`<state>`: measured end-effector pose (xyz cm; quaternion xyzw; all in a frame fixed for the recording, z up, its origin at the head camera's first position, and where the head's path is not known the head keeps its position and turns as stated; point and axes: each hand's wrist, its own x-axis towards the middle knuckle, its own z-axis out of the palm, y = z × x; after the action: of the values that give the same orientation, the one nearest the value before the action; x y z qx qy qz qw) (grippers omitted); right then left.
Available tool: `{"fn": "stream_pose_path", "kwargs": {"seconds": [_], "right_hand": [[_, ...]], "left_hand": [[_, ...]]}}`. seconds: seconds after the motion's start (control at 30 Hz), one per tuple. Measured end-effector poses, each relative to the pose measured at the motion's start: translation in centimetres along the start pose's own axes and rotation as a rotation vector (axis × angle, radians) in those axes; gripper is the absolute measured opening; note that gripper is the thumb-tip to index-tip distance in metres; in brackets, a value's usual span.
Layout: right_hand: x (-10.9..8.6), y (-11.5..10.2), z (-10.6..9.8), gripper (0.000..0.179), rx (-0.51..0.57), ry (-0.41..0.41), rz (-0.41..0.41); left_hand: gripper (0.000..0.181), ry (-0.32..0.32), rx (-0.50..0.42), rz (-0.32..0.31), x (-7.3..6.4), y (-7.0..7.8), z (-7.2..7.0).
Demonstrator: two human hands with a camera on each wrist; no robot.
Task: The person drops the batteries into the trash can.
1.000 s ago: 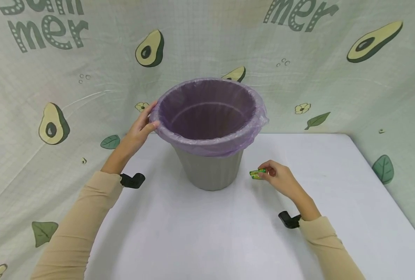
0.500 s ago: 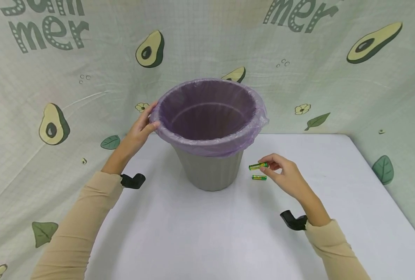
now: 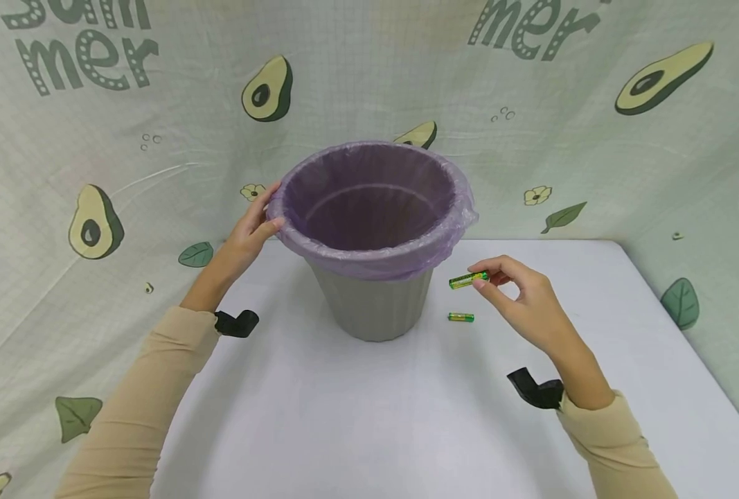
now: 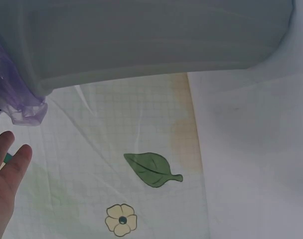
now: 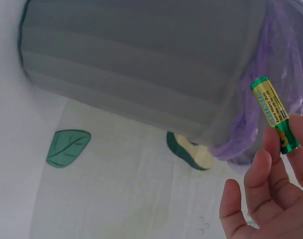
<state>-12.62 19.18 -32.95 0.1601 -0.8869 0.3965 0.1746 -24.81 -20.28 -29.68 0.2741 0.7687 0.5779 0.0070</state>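
Observation:
My right hand (image 3: 528, 301) pinches a green and yellow battery (image 3: 465, 281) between thumb and fingertips, up off the table at the right of the bin. The right wrist view shows this battery (image 5: 269, 107) tilted, its label turned to the camera. A second battery (image 3: 460, 317) lies on the table just below it. The grey trash bin (image 3: 375, 312) stands upright, a purple bag (image 3: 369, 260) folded over its rim. My left hand (image 3: 244, 235) rests against the rim's left side, fingers (image 4: 19, 162) straight in the left wrist view.
The white table (image 3: 344, 423) ends at a patterned cloth backdrop (image 3: 568, 125) behind the bin. Black wrist-worn cameras stick out from both wrists, the right one (image 3: 534, 389) low over the table.
My right hand has lifted one battery from beside the other and moved it up and slightly right. The second battery stays on the table. My left hand and the bin have not moved.

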Motion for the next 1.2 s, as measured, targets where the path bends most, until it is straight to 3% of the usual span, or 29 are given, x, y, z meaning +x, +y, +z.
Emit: {"fn": "stream_pose_path", "kwargs": {"seconds": [0.6, 0.97, 1.2], "right_hand": [[2.7, -4.2, -2.4, 0.018, 0.094, 0.162, -0.180], [5.2, -5.9, -1.3, 0.020, 0.142, 0.197, -0.255], [6.3, -5.8, -0.1, 0.018, 0.081, 0.167, -0.304]], "left_hand": [[0.061, 0.002, 0.013, -0.008, 0.0, 0.1, 0.1], [0.061, 0.000, 0.005, -0.001, 0.0, 0.0, 0.0], [0.060, -0.004, 0.010, -0.005, 0.0, 0.0, 0.0]]}}
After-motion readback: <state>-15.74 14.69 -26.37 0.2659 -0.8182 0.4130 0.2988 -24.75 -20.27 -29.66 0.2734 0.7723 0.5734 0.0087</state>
